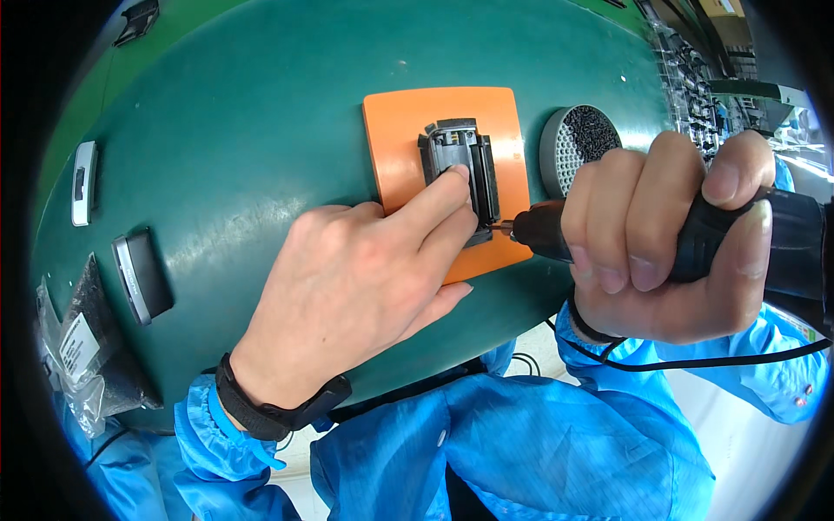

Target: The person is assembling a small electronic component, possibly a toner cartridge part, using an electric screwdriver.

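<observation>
A black plastic housing (pixel 452 139) with an open, hollow inside lies on an orange pad (pixel 400 130) in the middle of the table. My left hand (pixel 356 260) reaches over the pad's lower left, its fingers pressed onto the housing and holding it down. The thumb extends apart beside the pad's lower edge. Wrapped around a black electric screwdriver (pixel 539 233), my right hand (pixel 660 234) keeps it nearly level. The bit meets the housing's lower right corner; whether it sits in a screw is too small to tell.
Right of the pad stands a round grey dish (pixel 556 161) of small black screws. On the left lie a white-and-black part (pixel 83 184), a black-and-silver part (pixel 143 276) and a clear bag of dark pieces (pixel 95 356). The screwdriver's cable (pixel 721 360) runs below my right hand.
</observation>
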Available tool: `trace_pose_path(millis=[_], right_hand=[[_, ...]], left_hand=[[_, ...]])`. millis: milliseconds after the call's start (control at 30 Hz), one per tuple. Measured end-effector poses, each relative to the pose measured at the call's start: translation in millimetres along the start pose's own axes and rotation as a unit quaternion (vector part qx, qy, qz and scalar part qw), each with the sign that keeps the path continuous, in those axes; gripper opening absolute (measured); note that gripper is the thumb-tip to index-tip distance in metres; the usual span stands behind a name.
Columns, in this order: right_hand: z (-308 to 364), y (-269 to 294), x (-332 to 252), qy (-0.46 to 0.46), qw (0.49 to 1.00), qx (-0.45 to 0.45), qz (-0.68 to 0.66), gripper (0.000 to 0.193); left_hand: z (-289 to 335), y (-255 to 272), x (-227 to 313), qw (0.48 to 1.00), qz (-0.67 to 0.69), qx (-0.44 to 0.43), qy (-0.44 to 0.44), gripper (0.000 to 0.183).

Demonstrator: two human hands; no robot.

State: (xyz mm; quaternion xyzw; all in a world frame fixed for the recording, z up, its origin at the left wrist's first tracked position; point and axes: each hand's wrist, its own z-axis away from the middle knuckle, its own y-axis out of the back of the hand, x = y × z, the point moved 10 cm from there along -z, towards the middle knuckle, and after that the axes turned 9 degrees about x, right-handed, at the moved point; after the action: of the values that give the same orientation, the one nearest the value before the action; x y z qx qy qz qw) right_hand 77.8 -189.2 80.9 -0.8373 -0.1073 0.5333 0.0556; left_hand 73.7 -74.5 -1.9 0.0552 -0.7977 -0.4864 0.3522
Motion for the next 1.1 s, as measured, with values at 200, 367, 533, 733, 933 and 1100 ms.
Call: trace_pose_path(millis=[200,367,533,733,933,1100], right_hand=[[-0.9,2.0,5.9,0.008,1.000,-0.006,-0.022,0.030],[0.9,-0.1,6.7,0.000,1.000,-0.005,-0.018,0.029],[3.5,-7.2,6.6,-0.005,1.000,-0.022,0.002,0.025],[3.0,-11.5,9.3,-0.018,0.997,-0.072,0.025,0.026],[-5.0,9.5,-7.1,0.022,0.999,0.009,-0.024,0.028],[-34.8,65.4,-68.0,0.116,0.991,0.056,0.036,0.032]], left_hand=[[-0.2,-2.8,1.0,1.000,0.003,-0.011,0.001,0.054],[0.0,-3.9,1.0,1.000,0.003,-0.011,0.005,0.052],[-0.3,-2.0,0.9,1.000,0.001,-0.006,0.006,0.050],[-0.5,-2.9,1.2,1.000,0.005,-0.004,0.001,0.052],[0.1,-1.1,5.8,1.000,-0.014,0.009,-0.011,0.054],[-6.3,2.7,8.9,1.000,-0.025,0.008,0.004,0.056]])
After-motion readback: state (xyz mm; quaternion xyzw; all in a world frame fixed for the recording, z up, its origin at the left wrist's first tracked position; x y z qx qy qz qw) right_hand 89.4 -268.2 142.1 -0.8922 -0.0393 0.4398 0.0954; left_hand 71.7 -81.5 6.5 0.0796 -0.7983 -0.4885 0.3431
